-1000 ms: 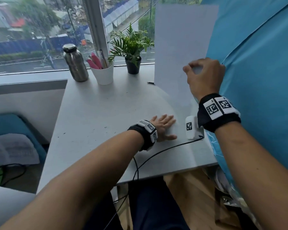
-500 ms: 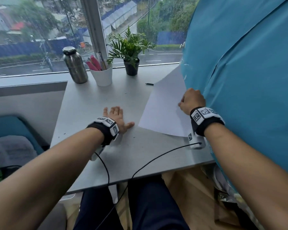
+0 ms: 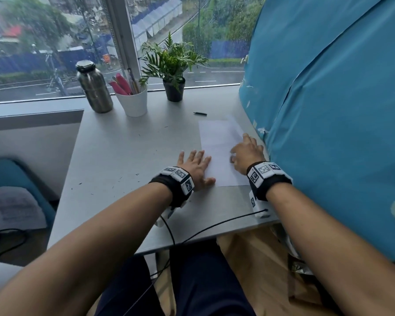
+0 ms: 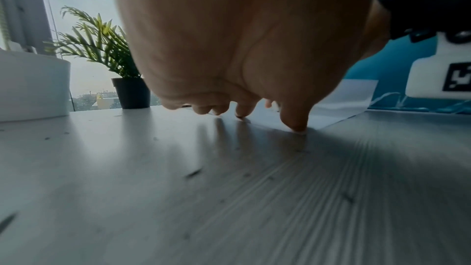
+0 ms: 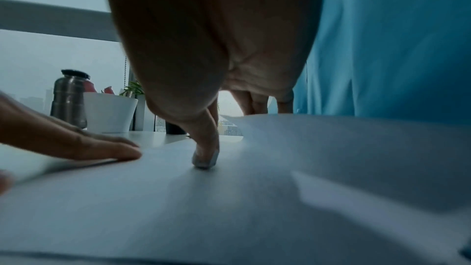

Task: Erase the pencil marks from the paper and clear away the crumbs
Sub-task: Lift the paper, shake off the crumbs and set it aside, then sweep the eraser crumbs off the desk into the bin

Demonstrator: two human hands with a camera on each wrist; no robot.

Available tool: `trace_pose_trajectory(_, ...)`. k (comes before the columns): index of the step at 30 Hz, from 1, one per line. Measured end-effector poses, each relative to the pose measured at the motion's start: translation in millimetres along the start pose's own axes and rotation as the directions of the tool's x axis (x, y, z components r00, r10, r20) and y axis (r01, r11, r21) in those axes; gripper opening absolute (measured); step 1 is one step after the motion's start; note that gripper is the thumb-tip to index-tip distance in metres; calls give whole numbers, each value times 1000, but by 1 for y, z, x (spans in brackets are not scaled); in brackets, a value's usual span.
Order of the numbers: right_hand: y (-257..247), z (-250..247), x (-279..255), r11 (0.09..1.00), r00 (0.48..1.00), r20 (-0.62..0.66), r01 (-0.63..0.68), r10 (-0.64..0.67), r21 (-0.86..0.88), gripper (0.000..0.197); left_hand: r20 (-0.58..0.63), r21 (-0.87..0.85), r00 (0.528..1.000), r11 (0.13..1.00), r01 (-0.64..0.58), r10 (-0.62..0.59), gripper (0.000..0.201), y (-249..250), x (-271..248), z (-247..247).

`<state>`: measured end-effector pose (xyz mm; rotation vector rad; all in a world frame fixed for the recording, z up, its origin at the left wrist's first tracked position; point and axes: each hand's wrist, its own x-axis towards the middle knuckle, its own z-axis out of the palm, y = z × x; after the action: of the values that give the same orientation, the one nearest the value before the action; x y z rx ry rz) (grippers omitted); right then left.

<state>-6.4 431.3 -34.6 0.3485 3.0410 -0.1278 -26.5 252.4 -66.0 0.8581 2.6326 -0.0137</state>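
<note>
The paper (image 3: 219, 153) lies flat on the tabletop (image 3: 123, 160) between both hands. The left hand (image 3: 195, 166), fingers spread, presses its near-left edge. The right hand (image 3: 245, 153), fingers extended, presses its right side, thumb tip down on the sheet.

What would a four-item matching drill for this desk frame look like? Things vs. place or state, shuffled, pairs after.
Things:
1. paper
2. steel bottle
3. white cup
4. potted plant

Place or state:
A. holds pink pens
B. flat on the desk under both hands
C. leftmost at the window, lid on
D. in a black pot, right of the cup

Pairs: 1-B, 2-C, 3-A, 4-D. The left hand and right hand rest on the sheet.
</note>
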Motion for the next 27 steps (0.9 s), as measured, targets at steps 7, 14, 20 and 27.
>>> trace_pose_trajectory(7,-5,4,-60,994,991,-128,54,-42,90,59,-37,61,977,976,-207,210,79,7,-37,7)
trace_pose_trajectory(14,9,30,-97,1000,996,90,23,-23,5,39,114,51,937,940,-339,331,77,4,-78,32)
trace_pose_trajectory(20,17,18,-91,997,989,147,15,-4,-74,46,101,38,970,973,-226,222,91,-42,-96,35)
trace_pose_trajectory(27,10,24,-103,996,992,81,94,-94,10,62,42,98,985,982,161,-166,105,-57,-107,25)
